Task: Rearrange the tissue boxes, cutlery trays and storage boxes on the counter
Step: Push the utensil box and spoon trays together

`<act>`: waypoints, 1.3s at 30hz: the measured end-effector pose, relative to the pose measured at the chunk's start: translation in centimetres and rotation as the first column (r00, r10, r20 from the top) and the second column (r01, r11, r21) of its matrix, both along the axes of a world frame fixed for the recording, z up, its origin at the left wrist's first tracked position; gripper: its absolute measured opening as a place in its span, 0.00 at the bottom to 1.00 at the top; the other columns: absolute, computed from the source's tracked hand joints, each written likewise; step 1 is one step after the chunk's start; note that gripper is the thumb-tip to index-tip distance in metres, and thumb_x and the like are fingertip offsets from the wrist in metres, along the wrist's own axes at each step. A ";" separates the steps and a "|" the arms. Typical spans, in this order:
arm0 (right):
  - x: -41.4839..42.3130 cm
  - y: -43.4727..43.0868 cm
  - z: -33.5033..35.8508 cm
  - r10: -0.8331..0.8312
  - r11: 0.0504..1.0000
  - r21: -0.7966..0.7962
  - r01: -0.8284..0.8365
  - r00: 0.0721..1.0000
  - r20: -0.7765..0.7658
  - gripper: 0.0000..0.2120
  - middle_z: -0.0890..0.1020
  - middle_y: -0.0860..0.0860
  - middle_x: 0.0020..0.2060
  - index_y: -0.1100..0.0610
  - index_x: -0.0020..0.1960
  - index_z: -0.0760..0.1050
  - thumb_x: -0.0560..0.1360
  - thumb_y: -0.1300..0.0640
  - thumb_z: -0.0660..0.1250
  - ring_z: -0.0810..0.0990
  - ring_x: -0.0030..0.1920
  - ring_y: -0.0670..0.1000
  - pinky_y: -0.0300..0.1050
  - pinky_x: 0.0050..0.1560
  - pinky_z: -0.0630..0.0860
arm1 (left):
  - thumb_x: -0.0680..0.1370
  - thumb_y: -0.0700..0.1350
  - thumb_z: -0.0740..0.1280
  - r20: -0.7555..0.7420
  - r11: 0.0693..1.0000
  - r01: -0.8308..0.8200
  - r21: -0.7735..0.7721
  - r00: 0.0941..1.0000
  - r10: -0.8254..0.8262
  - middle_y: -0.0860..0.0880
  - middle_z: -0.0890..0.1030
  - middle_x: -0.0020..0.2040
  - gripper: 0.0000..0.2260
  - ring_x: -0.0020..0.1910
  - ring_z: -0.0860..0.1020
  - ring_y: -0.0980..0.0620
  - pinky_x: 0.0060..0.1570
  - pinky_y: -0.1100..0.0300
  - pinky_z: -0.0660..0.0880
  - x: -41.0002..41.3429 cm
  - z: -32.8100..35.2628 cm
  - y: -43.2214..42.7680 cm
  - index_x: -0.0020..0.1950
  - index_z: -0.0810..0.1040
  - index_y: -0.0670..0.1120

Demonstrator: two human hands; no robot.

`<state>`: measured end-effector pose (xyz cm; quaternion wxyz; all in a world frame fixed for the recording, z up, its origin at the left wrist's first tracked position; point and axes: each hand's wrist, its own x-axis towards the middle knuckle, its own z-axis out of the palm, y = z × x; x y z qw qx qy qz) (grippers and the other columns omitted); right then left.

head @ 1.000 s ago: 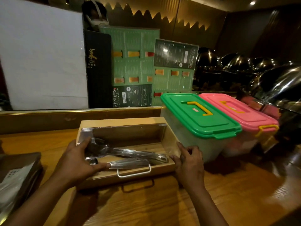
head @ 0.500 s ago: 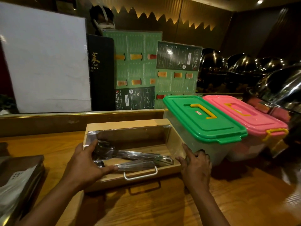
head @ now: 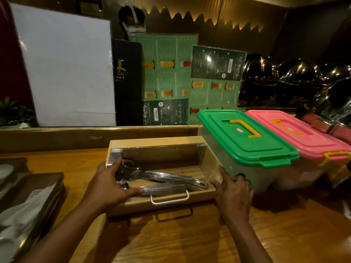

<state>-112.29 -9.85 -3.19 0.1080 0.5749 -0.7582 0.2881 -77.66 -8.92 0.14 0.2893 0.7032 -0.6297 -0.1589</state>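
Cutlery tray [head: 157, 203] gripped between both hands' fingers [head: 139, 190].

— What did the hands hold?
— The left hand [head: 110, 184] and right hand [head: 232, 193] gripped the wooden cutlery tray [head: 157, 142] at either end; the green-lidded storage box [head: 245, 141] stood just beyond the right.

wooden counter [head: 190, 240], cutlery tray [head: 157, 141], green-lidded (clear) box [head: 245, 141], pink-lidded box [head: 296, 131]

Pink storage box [head: 311, 137] cut off right
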 end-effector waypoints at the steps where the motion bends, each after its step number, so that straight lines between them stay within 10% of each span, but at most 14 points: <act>1: 0.0 0.1 0.1 0.001 1.000 0.000 -0.001 1.000 0.012 0.25 0.76 0.59 0.49 0.41 0.69 0.73 0.74 0.40 0.68 0.73 0.50 0.60 0.56 0.50 0.70 | 0.53 0.72 0.76 -0.002 1.000 0.004 -0.003 1.000 -0.004 0.45 0.68 0.69 0.57 0.64 0.73 0.43 0.55 0.51 0.77 0.0 0.0 0.0 0.78 0.60 0.57; 16: 4.7 3.6 2.2 0.180 0.984 -0.029 -0.178 0.952 0.247 0.21 0.73 0.61 0.50 0.54 0.64 0.76 0.72 0.56 0.74 0.72 0.53 0.63 0.58 0.51 0.73 | 0.65 0.62 0.78 -0.060 0.995 0.097 -0.038 0.993 -0.100 0.51 0.63 0.78 0.46 0.74 0.64 0.47 0.65 0.53 0.68 3.2 0.8 2.0 0.77 0.59 0.59; 20: 11.7 6.3 2.7 0.463 0.886 -0.115 -0.449 0.853 0.242 0.10 0.75 0.50 0.44 0.51 0.47 0.76 0.72 0.61 0.74 0.74 0.45 0.52 0.49 0.43 0.73 | 0.68 0.62 0.76 -0.063 0.997 0.031 -0.071 0.997 -0.035 0.52 0.62 0.79 0.44 0.77 0.62 0.49 0.71 0.52 0.64 7.7 0.4 4.1 0.79 0.58 0.56; 25: 23.5 9.8 1.9 0.752 0.646 -0.028 -0.763 0.630 0.194 0.07 0.75 0.42 0.44 0.45 0.50 0.74 0.75 0.50 0.70 0.75 0.45 0.43 0.45 0.45 0.77 | 0.71 0.54 0.76 -0.092 0.993 -0.016 -0.121 0.996 0.005 0.50 0.70 0.73 0.36 0.71 0.69 0.49 0.67 0.55 0.68 15.2 0.3 6.8 0.76 0.67 0.52; 32: 37.6 14.8 -0.9 0.764 0.484 0.211 -0.850 0.527 0.372 0.43 0.65 0.42 0.66 0.34 0.73 0.58 0.63 0.24 0.68 0.70 0.64 0.46 0.49 0.56 0.78 | 0.72 0.52 0.76 0.018 0.987 0.098 -0.126 0.995 -0.097 0.54 0.77 0.64 0.25 0.59 0.75 0.57 0.55 0.62 0.74 25.1 -1.5 10.9 0.68 0.75 0.55; 39: 39.6 16.0 -1.8 0.665 0.645 0.261 -0.719 0.695 0.272 0.44 0.62 0.46 0.74 0.35 0.73 0.59 0.61 0.23 0.66 0.66 0.71 0.51 0.51 0.59 0.76 | 0.72 0.54 0.75 0.006 0.982 0.168 -0.082 0.986 -0.168 0.54 0.65 0.76 0.32 0.73 0.66 0.52 0.68 0.57 0.65 26.7 -3.6 11.4 0.74 0.69 0.54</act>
